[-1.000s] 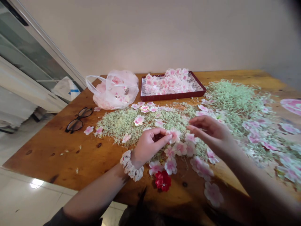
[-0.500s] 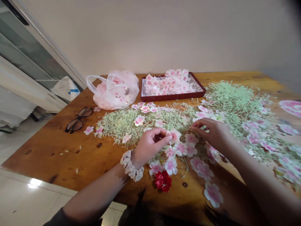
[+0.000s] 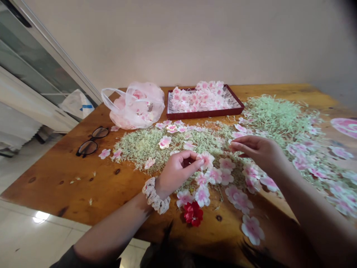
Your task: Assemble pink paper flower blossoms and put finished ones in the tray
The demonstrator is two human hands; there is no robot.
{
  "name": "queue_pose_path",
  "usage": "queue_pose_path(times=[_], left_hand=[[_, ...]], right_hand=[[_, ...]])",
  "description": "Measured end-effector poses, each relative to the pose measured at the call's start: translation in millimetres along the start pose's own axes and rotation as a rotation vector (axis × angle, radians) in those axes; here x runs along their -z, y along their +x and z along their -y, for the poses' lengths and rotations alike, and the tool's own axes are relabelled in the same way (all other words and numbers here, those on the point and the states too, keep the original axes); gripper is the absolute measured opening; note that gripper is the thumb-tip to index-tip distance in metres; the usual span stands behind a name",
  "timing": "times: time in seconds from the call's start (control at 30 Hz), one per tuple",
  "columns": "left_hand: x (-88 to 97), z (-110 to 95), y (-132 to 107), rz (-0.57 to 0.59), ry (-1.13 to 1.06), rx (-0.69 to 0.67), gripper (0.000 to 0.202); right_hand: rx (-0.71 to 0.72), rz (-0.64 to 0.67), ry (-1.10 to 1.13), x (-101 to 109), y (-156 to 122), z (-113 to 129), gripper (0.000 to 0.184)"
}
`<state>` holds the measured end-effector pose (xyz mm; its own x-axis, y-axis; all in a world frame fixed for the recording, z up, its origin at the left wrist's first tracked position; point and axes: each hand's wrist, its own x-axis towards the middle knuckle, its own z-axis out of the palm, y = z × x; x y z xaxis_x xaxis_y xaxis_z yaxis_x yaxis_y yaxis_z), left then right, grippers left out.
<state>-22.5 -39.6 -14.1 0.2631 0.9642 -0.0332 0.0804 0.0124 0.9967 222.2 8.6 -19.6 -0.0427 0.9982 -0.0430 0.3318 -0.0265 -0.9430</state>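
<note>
Between the thumb and fingers of my left hand (image 3: pixel 176 170) is a pale pink artificial flower (image 3: pixel 205 160). To its right my right hand (image 3: pixel 258 149) hovers over the green bits, thumb and fingers pinched together; anything in that pinch is too small to make out. Below the held flower lie several loose pink-and-white flowers (image 3: pixel 226 176) and one red flower (image 3: pixel 193 214). A spread of small pale-green stem bits (image 3: pixel 142 144) covers the tabletop around both hands, with more pink flower heads scattered over it.
At the back stands a dark red box tray (image 3: pixel 206 114) with pink flowers in it. A sheer pink bag (image 3: pixel 131 111) sits to its left, and black-framed glasses (image 3: pixel 87 147) lie near the left edge. A green heap (image 3: pixel 275 115) is at the right on the wooden table (image 3: pixel 64 175).
My right hand has moved slightly up and to the right, uncovering a flower below it. My left hand stays in place with its pink flower.
</note>
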Motion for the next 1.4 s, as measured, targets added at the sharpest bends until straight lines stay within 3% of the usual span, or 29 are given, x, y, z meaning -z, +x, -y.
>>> queue_pose_path(times=[0.27, 0.4, 0.57, 0.73, 0.87, 0.97, 1.2, 1.4], left_hand=[[0.4, 3, 0, 0.01, -0.02, 0.0, 0.017], [-0.1, 2, 0, 0.02, -0.026, 0.005, 0.018], [0.2, 2, 0, 0.014, -0.003, 0.008, 0.018], [-1.0, 1, -1, -0.003, 0.058, -0.012, 0.019], [-4.1, 0, -1, -0.022, 0.1, -0.035, 0.02], [-5.1, 2, 0, -0.039, 0.147, -0.078, 0.019], [-3.8, -1, -2, -0.019, 0.158, -0.109, 0.02], [-4.8, -5, -1, 0.016, 0.1, -0.071, 0.02]], right_hand=[[-0.179, 0.101, 0.358, 1, -1, -1, 0.026], [-0.2, 0.161, 0.408, 1, -2, 0, 0.029], [-0.143, 0.106, 0.358, -3, -4, 0, 0.021], [0.149, 0.046, 0.094, -18, -22, 20, 0.019], [0.54, 0.017, -0.162, -38, -43, 35, 0.008], [0.752, -0.03, -0.287, -49, -50, 34, 0.004], [1.038, -0.011, -0.454, -46, -47, 18, 0.019], [1.121, 0.035, -0.538, -40, -48, 13, 0.033]])
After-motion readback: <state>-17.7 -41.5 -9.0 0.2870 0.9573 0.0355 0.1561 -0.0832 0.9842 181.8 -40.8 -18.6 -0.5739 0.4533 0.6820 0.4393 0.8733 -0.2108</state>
